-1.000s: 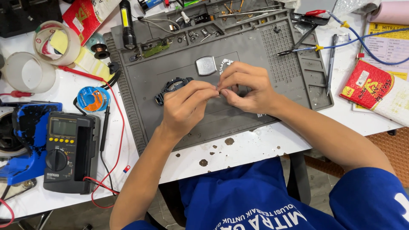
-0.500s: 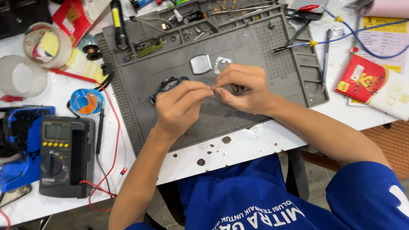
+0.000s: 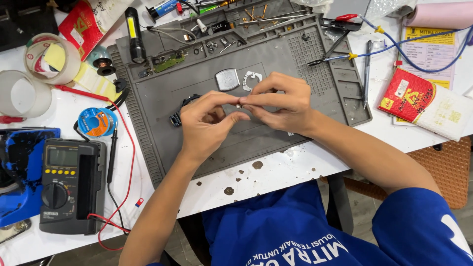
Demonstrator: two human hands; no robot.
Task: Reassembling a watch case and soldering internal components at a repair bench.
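Note:
My left hand point(image 3: 209, 120) and my right hand point(image 3: 281, 101) meet fingertip to fingertip over the grey work mat point(image 3: 276, 143). Between the pinched fingers sits a tiny part point(image 3: 239, 105), too small to identify. Under my left hand lies a dark watch body with a strap point(image 3: 178, 114), partly hidden. Just beyond my fingers rest a silver watch back plate point(image 3: 227, 79) and a pale ring-shaped part point(image 3: 251, 80).
A multimeter point(image 3: 71, 184) with red and black leads lies at the left, beside a solder spool point(image 3: 96, 121) and tape rolls point(image 3: 47, 56). Tweezers point(image 3: 330, 51), a torch point(image 3: 134, 32) and small tools fill the mat's far trays. A red packet point(image 3: 408, 96) lies at the right.
My hands stay together over the mat, fingers shifting slightly around the tiny part. The view has moved a little.

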